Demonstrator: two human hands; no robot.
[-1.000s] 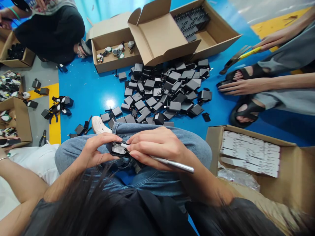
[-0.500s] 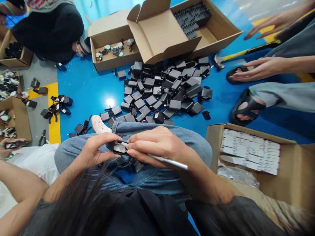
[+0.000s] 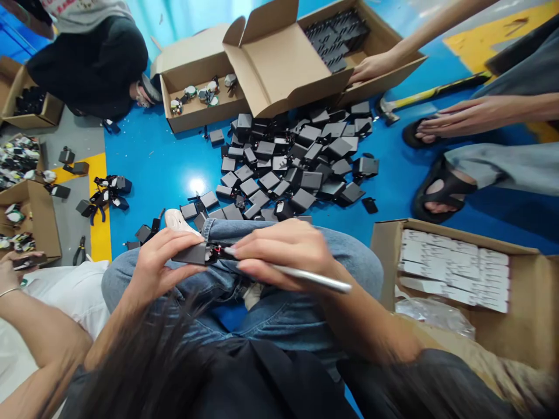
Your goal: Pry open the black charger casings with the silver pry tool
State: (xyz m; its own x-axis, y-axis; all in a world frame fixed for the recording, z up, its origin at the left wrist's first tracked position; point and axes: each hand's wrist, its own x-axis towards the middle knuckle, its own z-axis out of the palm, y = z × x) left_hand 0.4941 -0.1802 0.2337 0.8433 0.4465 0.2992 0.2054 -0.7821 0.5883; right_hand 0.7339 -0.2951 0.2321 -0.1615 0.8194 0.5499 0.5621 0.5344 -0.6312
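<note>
My left hand [image 3: 159, 262] grips a dark grey box-shaped casing [image 3: 192, 254] by its sides, above my lap. The casing's right end is open, and red wires and a whitish part [image 3: 208, 252] show there. In my right hand [image 3: 288, 253] is a slim silver rod-shaped tool [image 3: 314, 278], its long end pointing down and right. The fingertips of that hand pinch something small and pale just right of the casing's open end. Whether the pale bit is the tool's tip or a loose part, I cannot tell.
Many grey casings [image 3: 311, 180] lie heaped on the blue floor ahead. Cardboard boxes [image 3: 209, 121] stand behind them; another [image 3: 519, 247] at right holds white pieces [image 3: 454, 267]. A hammer [image 3: 432, 93] lies near a co-worker's sandalled feet. Another person's hand [image 3: 375, 67] reaches into the back box.
The casing has turned so its side faces up and its wires show. My right hand has drawn slightly right with the tool. A co-worker's hand has entered the back box.
</note>
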